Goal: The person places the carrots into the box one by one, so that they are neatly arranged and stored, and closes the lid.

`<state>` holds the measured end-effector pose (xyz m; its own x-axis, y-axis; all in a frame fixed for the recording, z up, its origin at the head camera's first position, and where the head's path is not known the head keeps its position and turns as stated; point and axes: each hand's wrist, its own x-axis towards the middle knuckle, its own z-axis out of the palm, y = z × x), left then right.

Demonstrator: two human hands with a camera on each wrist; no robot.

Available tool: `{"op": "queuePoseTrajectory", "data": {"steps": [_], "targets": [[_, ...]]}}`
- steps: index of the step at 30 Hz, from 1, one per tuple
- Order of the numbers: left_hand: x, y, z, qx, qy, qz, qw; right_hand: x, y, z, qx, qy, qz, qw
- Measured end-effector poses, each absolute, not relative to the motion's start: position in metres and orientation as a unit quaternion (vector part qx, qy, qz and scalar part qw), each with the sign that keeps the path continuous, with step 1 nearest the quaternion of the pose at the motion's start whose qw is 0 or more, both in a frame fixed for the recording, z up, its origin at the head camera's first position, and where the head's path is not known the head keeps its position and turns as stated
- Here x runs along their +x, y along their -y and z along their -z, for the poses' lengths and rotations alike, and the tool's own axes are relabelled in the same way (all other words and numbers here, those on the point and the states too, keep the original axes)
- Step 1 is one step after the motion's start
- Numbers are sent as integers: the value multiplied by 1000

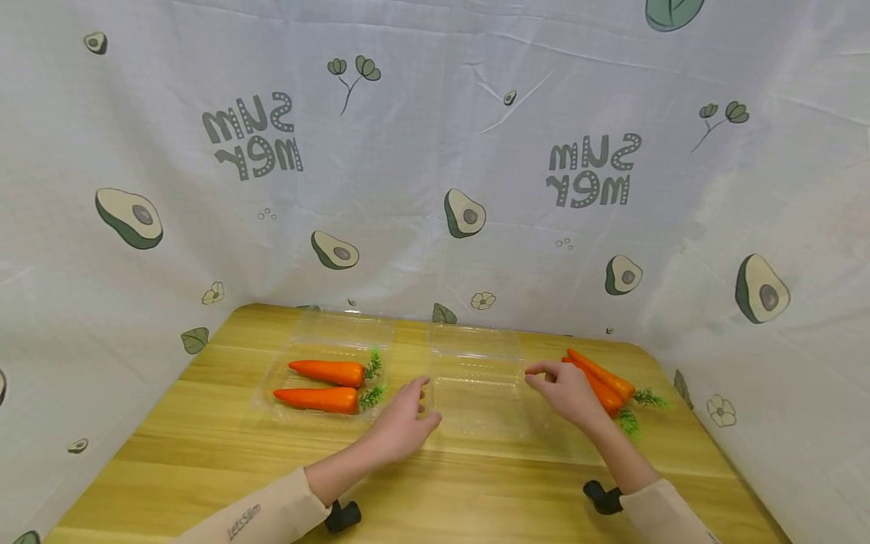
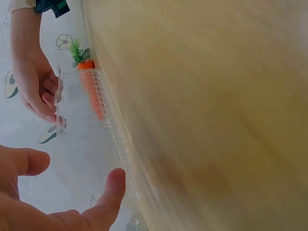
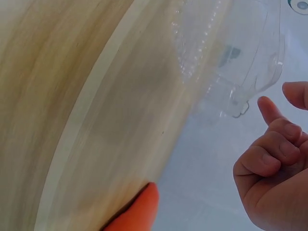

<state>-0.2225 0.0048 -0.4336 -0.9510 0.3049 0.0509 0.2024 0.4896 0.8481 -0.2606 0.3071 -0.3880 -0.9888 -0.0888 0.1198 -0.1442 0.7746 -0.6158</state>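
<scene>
Clear plastic clamshell (image 1: pixel 476 384): likely light, springy, slick; best gripped by 2 side rims. At its left, left hand (image 1: pixel 402 425), fingers parted; at its right, right hand (image 1: pixel 568 391), half-curled. Neither holding anything.

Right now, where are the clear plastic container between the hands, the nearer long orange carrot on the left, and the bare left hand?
Clear plastic container (image 1: pixel 479 408): head view, floor of its base.
Long orange carrot (image 1: pixel 316 400): head view, middle of its body.
Bare left hand (image 1: pixel 402 426): head view, its middle.
</scene>
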Motion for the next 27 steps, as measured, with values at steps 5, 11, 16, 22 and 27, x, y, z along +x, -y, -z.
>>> {"op": "queuePoseTrajectory", "data": {"steps": [5, 11, 16, 22, 27], "targets": [[-225, -8, 434, 145, -855, -494, 58, -260, -316, 390, 57, 942, -328, 46], [-227, -10, 435, 145, -849, -503, 65, -260, -325, 390, 55, 943, -326, 41], [-229, -11, 436, 139, -850, -505, 63, -261, -332, 390, 54, 945, -320, 51], [-229, -11, 437, 133, -852, -502, 64, -261, -339, 390, 47, 944, -322, 59], [-229, -11, 436, 133, -854, -498, 64, -260, -346, 390, 29, 943, -327, 48]]}}
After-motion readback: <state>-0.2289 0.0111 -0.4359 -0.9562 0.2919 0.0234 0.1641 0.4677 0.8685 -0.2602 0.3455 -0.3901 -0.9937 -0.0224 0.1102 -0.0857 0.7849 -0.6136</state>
